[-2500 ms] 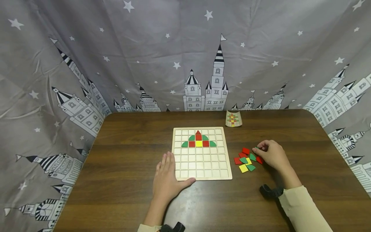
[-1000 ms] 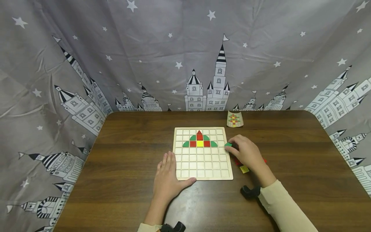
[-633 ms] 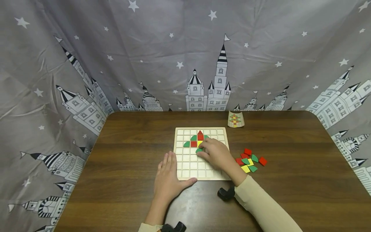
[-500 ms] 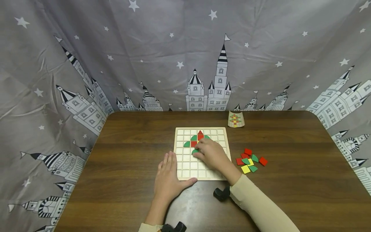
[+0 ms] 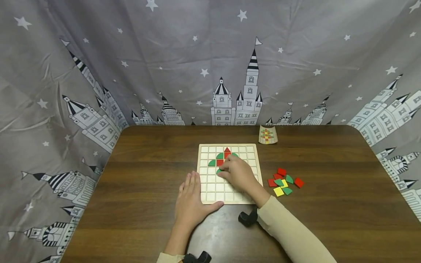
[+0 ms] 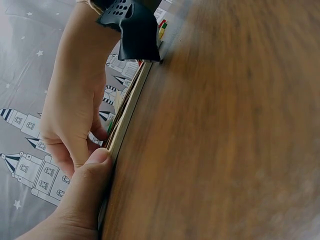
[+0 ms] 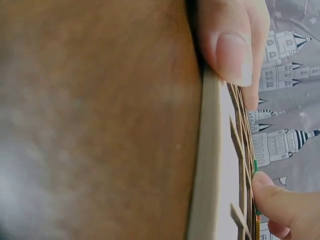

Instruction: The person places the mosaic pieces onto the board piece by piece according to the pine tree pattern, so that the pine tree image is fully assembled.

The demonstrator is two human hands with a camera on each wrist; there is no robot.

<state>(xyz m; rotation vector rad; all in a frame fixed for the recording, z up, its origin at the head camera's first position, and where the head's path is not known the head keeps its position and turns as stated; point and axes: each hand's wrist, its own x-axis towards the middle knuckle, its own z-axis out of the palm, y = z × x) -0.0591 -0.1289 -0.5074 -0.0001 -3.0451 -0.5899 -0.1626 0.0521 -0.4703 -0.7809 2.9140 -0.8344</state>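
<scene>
A square wooden grid board (image 5: 213, 188) lies on the table, with red, green and yellow tiles set in its upper rows. My right hand (image 5: 240, 176) is over the board, pinching a green quarter-round tile (image 5: 218, 171) between thumb and fingertips just below the tiled rows; the hand covers some tiles. In the right wrist view a sliver of the green tile (image 7: 256, 165) shows above my right thumb (image 7: 270, 192). My left hand (image 5: 190, 204) rests along the board's left edge, fingers straight, thumb spread along the near edge. The left thumb (image 6: 95, 165) touches the board's side.
Right of the board lies a loose pile of red, green and yellow tiles, among them a yellow square (image 5: 278, 191) and a red tile (image 5: 298, 182). A curled pattern card (image 5: 268, 135) stands near the table's back edge. A grey castle-print curtain (image 5: 184, 54) hangs behind.
My right hand has taken a green tile from the pile and carried it left over the board, lately shifting slightly further left. My left hand has kept its place.
</scene>
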